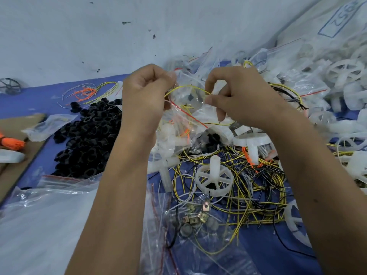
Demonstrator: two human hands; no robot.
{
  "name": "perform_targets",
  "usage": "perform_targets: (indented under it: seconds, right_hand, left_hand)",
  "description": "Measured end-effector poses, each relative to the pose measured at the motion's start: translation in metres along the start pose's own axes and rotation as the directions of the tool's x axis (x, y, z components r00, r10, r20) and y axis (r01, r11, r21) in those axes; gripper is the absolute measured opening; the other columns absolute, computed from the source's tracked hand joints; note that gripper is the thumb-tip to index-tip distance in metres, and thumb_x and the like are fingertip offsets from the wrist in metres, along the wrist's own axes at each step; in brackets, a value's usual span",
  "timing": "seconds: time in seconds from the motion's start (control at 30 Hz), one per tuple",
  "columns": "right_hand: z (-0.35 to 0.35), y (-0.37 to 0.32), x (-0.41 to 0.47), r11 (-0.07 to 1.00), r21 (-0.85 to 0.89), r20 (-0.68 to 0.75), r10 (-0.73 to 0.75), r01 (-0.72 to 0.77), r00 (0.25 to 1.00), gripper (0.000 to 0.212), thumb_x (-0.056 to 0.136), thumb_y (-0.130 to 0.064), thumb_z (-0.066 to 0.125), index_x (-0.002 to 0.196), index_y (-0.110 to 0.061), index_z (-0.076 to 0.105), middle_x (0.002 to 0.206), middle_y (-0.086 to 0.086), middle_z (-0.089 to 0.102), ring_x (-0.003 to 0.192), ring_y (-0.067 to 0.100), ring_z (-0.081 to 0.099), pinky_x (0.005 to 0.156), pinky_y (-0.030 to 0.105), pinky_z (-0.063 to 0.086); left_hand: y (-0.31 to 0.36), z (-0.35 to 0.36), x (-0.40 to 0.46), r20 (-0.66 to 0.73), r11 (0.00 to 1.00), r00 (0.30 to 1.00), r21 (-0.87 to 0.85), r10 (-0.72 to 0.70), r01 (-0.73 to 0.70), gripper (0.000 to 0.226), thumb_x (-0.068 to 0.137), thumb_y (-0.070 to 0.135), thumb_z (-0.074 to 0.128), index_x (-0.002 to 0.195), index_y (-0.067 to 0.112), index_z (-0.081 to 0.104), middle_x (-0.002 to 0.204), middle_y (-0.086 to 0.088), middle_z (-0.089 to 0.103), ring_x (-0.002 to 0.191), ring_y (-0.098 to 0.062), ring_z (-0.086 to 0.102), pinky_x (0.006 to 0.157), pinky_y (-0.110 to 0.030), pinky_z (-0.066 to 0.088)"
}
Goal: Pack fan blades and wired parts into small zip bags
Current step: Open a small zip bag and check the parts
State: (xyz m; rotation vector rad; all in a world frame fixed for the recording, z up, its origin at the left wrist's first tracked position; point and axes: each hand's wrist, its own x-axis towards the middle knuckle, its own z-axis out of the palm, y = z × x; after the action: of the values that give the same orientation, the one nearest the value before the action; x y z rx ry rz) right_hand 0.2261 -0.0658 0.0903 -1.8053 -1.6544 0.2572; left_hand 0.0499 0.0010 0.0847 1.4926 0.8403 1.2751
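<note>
Nearest me, at the front edge of the blue mat (pixel 258 255), lie clear bags (pixel 198 235) with small metal clips, then a tangle of yellow and black wires (pixel 258 195) around a white fan blade (pixel 214 180). A heap of black rings (pixel 89 135) sits toward the mat's left edge.

Above the mat's middle, I hold one small zip bag (pixel 186 102) between both hands. My left hand (pixel 147 92) pinches the bag's left side, fingers curled round the plastic. My right hand (pixel 238 96) pinches a yellow wire (pixel 186 87) at the bag's right side. The wire arcs from left to right across the bag's mouth, its long axis running hand to hand, so I judge the next push goes leftward and down from the right hand, which is the one feeding. Whether the wire's left end is already inside I cannot tell.

Farther off, the mat's right and far edges carry a mound of white blades and filled bags (pixel 297 76). Beyond is a pale, scuffed wall (pixel 99 26).
</note>
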Motion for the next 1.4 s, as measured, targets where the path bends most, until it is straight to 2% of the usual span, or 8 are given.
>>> perform_targets:
  seconds: [0.23,0.37,0.57,0.8,1.1,1.2,1.33,1.4]
  right_hand:
    - [0.008,-0.013,0.0,0.909,-0.384,-0.09,0.137,-0.161,0.986,0.003,0.085,-0.007,0.066,0.087,-0.008,0.067,0.085,0.017,0.065,0.076,0.031,0.062,0.076,0.031,0.054]
    - [0.009,-0.019,-0.004,0.849,-0.474,-0.12,0.198,-0.231,0.973,0.016,0.084,-0.009,0.062,0.072,-0.009,0.052,0.068,0.009,0.048,0.065,0.025,0.049,0.06,0.029,0.038]
    - [0.001,-0.018,-0.004,0.979,0.127,0.087,0.147,-0.157,0.985,0.02,0.091,-0.007,0.061,0.08,-0.003,0.077,0.067,0.012,0.074,0.064,0.031,0.074,0.068,0.052,0.063]
    - [0.014,-0.02,0.003,0.973,0.216,0.077,-0.096,0.077,0.992,0.028,0.102,-0.013,0.056,0.088,0.0,0.076,0.072,0.01,0.075,0.061,0.021,0.075,0.059,0.029,0.061]
    - [0.028,-0.013,0.0,0.98,-0.135,0.014,-0.145,0.146,0.989,0.019,0.097,-0.008,0.053,0.092,0.002,0.068,0.075,0.01,0.059,0.072,0.025,0.053,0.06,0.027,0.033]
    - [0.033,-0.016,-0.002,0.998,-0.048,0.017,-0.048,0.049,0.999,0.018,0.1,-0.003,0.049,0.111,0.003,0.062,0.088,0.005,0.055,0.081,0.019,0.049,0.057,0.01,0.036]
    - [0.025,-0.017,0.002,0.996,-0.015,0.127,-0.087,0.09,0.988,0.02,0.096,-0.014,0.057,0.086,0.001,0.067,0.074,0.013,0.065,0.071,0.028,0.059,0.064,0.038,0.048]
    - [0.013,-0.016,0.001,0.993,-0.038,0.17,-0.101,0.109,0.98,0.02,0.093,-0.019,0.064,0.079,-0.008,0.072,0.065,0.006,0.066,0.059,0.014,0.057,0.059,0.03,0.042]
  left_hand:
    - [0.003,0.018,-0.008,0.091,0.99,0.986,0.036,0.136,-0.14,0.023,0.091,0.008,0.067,0.07,0.001,0.061,0.074,-0.031,0.055,0.068,-0.024,0.049,0.065,-0.038,0.043]
    - [-0.007,0.026,-0.009,0.008,0.902,0.964,0.351,0.264,-0.25,0.025,0.091,0.022,0.069,0.069,0.012,0.063,0.056,0.01,0.057,0.054,-0.006,0.049,0.06,-0.026,0.042]
    - [-0.027,0.027,-0.009,0.052,0.648,0.916,0.69,0.398,-0.321,0.02,0.093,0.028,0.063,0.08,0.013,0.064,0.085,0.002,0.065,0.074,-0.021,0.058,0.076,-0.036,0.041]
    - [-0.015,0.016,-0.001,-0.065,0.973,0.989,0.199,0.131,-0.116,0.03,0.09,0.011,0.068,0.063,0.017,0.059,0.066,-0.005,0.06,0.063,-0.023,0.059,0.066,-0.05,0.058]
    - [0.009,0.02,-0.013,0.338,0.984,0.928,0.022,0.158,-0.176,0.023,0.095,0.001,0.063,0.072,0.003,0.059,0.064,-0.011,0.055,0.054,-0.023,0.051,0.049,-0.025,0.042]
    - [0.006,0.03,-0.016,0.286,0.989,0.948,0.007,0.138,-0.146,0.021,0.096,0.003,0.063,0.076,0.0,0.06,0.064,-0.015,0.05,0.056,-0.025,0.046,0.049,-0.03,0.036]
    - [-0.01,0.026,-0.01,0.153,0.995,0.984,-0.013,0.097,-0.096,0.025,0.096,0.006,0.063,0.071,0.005,0.057,0.068,-0.015,0.052,0.057,-0.022,0.048,0.052,-0.026,0.039]
    - [-0.021,0.022,-0.006,0.093,0.998,0.994,-0.026,0.062,-0.06,0.029,0.097,0.006,0.063,0.068,0.008,0.057,0.066,-0.015,0.053,0.049,-0.021,0.049,0.045,-0.024,0.04]
